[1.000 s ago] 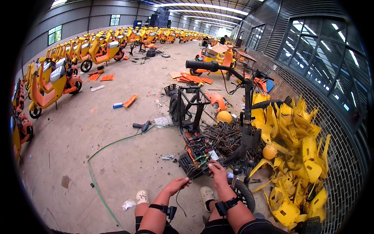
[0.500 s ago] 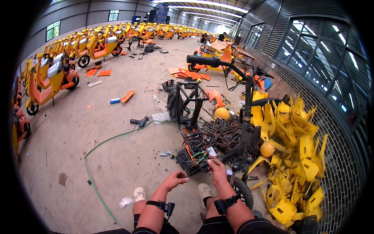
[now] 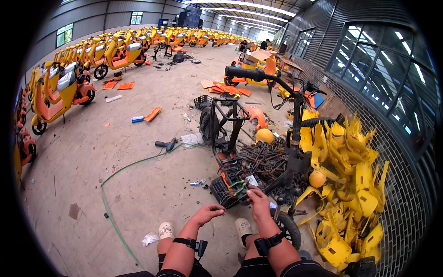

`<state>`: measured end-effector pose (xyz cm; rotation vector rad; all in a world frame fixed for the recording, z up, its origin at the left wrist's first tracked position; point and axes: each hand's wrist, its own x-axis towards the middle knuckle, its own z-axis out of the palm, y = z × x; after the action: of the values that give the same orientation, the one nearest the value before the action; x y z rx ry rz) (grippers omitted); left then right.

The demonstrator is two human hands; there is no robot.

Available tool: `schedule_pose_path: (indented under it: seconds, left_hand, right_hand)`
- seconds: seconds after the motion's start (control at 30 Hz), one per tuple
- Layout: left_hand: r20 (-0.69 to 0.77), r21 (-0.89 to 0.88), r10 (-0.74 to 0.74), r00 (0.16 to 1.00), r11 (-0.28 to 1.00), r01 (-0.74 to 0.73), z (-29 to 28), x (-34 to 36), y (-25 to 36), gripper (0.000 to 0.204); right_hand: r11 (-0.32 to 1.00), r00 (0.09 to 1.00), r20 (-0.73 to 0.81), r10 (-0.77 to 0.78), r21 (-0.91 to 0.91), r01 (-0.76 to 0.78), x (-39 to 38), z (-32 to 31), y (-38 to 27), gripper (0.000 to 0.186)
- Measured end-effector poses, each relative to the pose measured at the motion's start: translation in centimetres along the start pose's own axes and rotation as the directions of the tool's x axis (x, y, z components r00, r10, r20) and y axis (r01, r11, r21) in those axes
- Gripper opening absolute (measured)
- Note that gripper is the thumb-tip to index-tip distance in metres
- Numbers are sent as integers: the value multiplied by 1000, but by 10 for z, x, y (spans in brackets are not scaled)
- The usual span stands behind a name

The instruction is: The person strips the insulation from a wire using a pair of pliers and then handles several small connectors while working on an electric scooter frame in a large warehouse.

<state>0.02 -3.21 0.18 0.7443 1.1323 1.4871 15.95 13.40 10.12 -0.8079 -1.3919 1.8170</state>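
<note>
A stripped scooter frame [image 3: 230, 150], black with bare metal bars, stands in front of me. Low on it is a black ribbed box [image 3: 220, 189] with loose wires. My left hand [image 3: 208, 214] is at the box's near side, thumb and forefinger pinched together; what they hold is too small to make out. Just right of it, my right hand [image 3: 260, 202] has its fingers closed beside the wiring, their contents hidden. A green-handled tool [image 3: 239, 187], perhaps pliers, lies on the frame by the right fingertips. The handlebar [image 3: 244, 72] rises above, and the front wheel [image 3: 288, 229] is beside my right forearm.
Dark metal parts [image 3: 265, 161] lie heaped behind the frame. Yellow body panels [image 3: 364, 189] pile against the brick wall at right. A cordless drill [image 3: 167, 144] and a green hose [image 3: 134, 164] lie on the floor at left. Rows of yellow scooters [image 3: 115, 51] fill the far left.
The view has shifted very slightly. Both hands stay at the near edge of the box, in almost the same pose; no object has visibly been taken or let go.
</note>
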Motion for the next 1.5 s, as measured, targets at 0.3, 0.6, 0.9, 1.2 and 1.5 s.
schedule_pose_path:
  seconds: [0.3, 0.6, 0.9, 1.2, 1.5]
  left_hand:
    - [-109, -30, 96, 989, 995, -100, -13, 8, -19, 23]
    - [146, -27, -117, 982, 992, 123, 2, -2, 2, 24]
    - [87, 95, -64, 994, 994, 56, 1, -6, 12, 28]
    - [10, 169, 38, 999, 985, -39, -15, 4, 6, 25]
    - [196, -29, -47, 979, 998, 54, -23, 4, 12, 34]
  right_hand:
    - [997, 999, 5, -41, -63, 41, -1, 6, 4, 12]
    - [999, 1000, -21, -16, -34, 15, 0, -5, 3, 17]
    - [998, 999, -24, -21, -61, 19, -6, -9, -4, 14]
    - [995, 998, -30, -63, -76, 60, -6, 9, -6, 16]
    - [995, 997, -27, -69, -71, 67, 3, 17, -12, 21]
